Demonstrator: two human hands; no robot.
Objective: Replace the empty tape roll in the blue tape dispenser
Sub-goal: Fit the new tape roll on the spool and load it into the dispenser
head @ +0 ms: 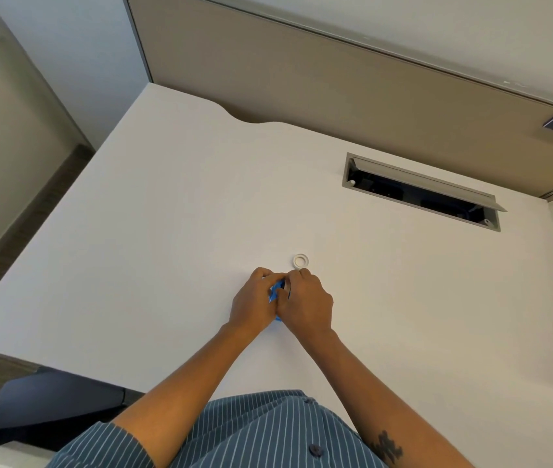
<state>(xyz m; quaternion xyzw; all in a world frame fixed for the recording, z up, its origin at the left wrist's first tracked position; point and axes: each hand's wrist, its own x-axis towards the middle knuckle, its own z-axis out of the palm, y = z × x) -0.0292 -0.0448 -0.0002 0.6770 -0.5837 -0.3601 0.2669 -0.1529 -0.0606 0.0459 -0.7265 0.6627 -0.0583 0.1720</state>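
The blue tape dispenser [277,292] sits low on the white desk [167,214], mostly hidden between my two hands. My left hand [251,300] wraps its left side. My right hand [305,300] covers its right side, and its fingertips pinch a pale roll [287,284] at the dispenser's top edge. A small white ring-shaped tape roll [300,261] lies flat on the desk just beyond my right hand, apart from it. Whether the pinched roll sits inside the dispenser I cannot tell.
An open cable hatch [420,194] with a raised grey lid is cut into the desk at the back right. A beige partition [302,79] runs along the far edge. A dark chair [49,407] stands at the lower left.
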